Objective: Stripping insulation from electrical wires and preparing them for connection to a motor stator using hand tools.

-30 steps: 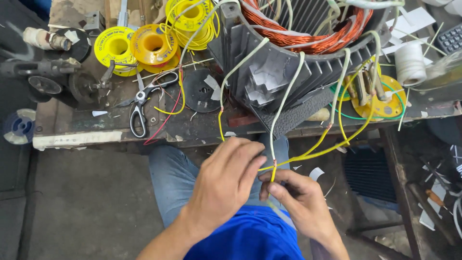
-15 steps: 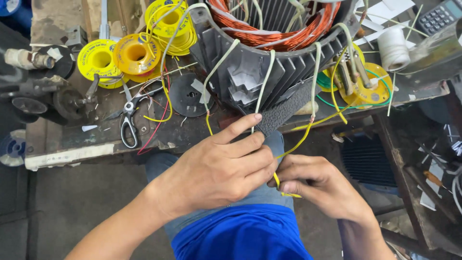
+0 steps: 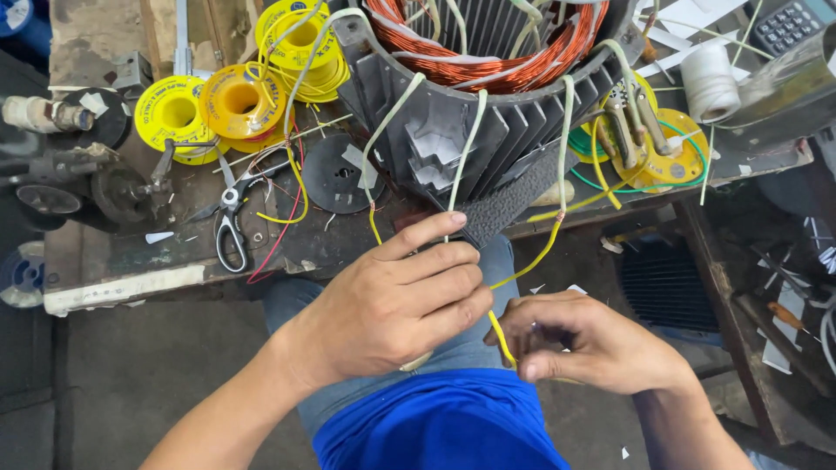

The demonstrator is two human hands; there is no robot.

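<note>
A grey finned motor stator (image 3: 470, 122) with copper windings (image 3: 488, 65) stands on the workbench edge. Several sleeved lead wires hang down from it. My left hand (image 3: 392, 305) is closed around a yellow lead wire (image 3: 501, 335) below the stator, index finger stretched out. My right hand (image 3: 592, 344) pinches the lower end of the same yellow wire between thumb and fingers, just right of the left hand. Both hands are over my lap, above my blue shirt.
Yellow wire spools (image 3: 235, 104) and scissors (image 3: 228, 222) lie on the workbench (image 3: 113, 278) at the left. A black disc (image 3: 335, 174) sits beside the stator. A white thread roll (image 3: 710, 78), pliers on a yellow spool (image 3: 636, 130) and a calculator (image 3: 788, 26) are at the right.
My hands have shifted slightly lower and apart along the yellow wire. The view has tilted so the stator sits higher in frame.
</note>
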